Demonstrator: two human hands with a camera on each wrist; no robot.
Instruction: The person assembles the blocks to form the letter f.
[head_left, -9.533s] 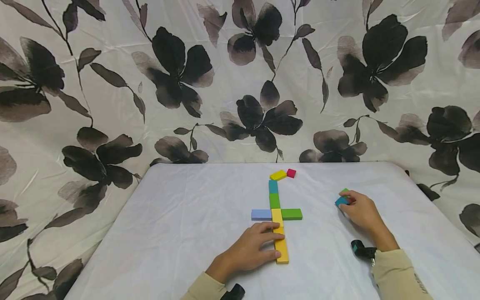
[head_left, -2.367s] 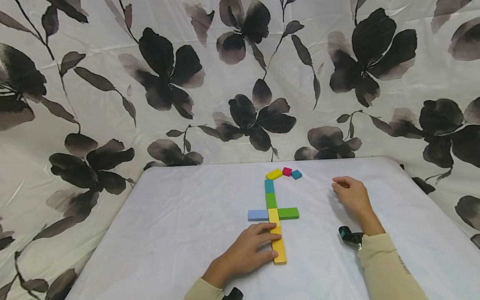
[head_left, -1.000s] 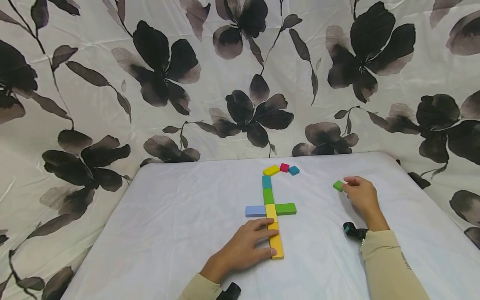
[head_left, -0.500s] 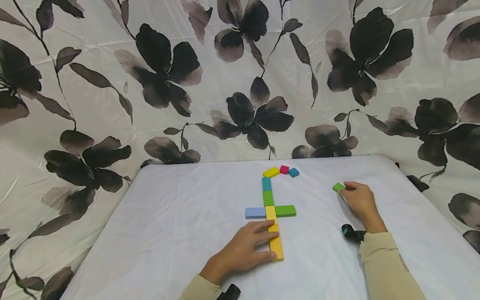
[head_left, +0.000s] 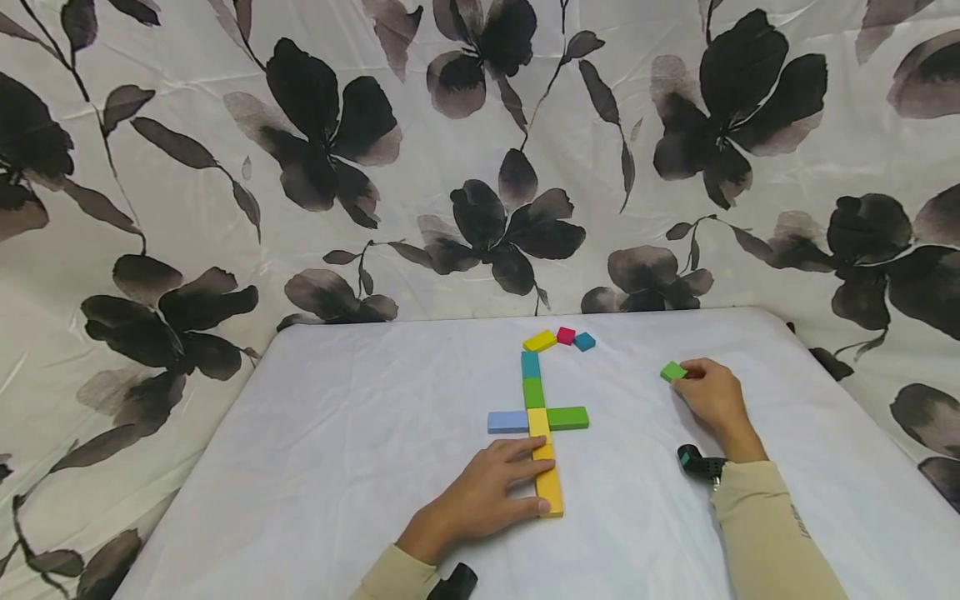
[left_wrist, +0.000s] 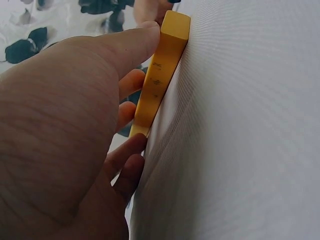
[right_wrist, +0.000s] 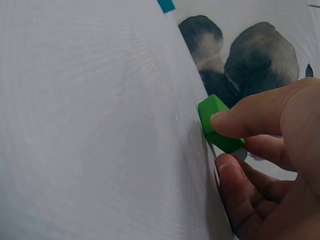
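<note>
In the head view, my left hand (head_left: 483,492) rests at the column of yellow blocks (head_left: 551,492), fingers spread and fairly straight, fingertips on them. The left wrist view shows its thumb against the side of a yellow block (left_wrist: 160,75) near its end. My right hand (head_left: 716,404) pinches a small green block (head_left: 672,372) between thumb and fingers, off to the right of the layout. Seen from the right wrist, the green block (right_wrist: 212,120) is held close over the white cloth, the thumb on its face.
Above the yellow column follow a green block (head_left: 533,392) and a teal one (head_left: 530,365). A light-blue block (head_left: 507,422) and a longer green block (head_left: 568,417) form side arms. Yellow (head_left: 540,341), red (head_left: 566,335) and blue-teal (head_left: 584,341) blocks curve rightward at the top.
The blue-teal block earlier in my right hand now lies beside the red one. After appearing without a visible block, that hand now holds the green block. My left hand stays on the yellow blocks.
</note>
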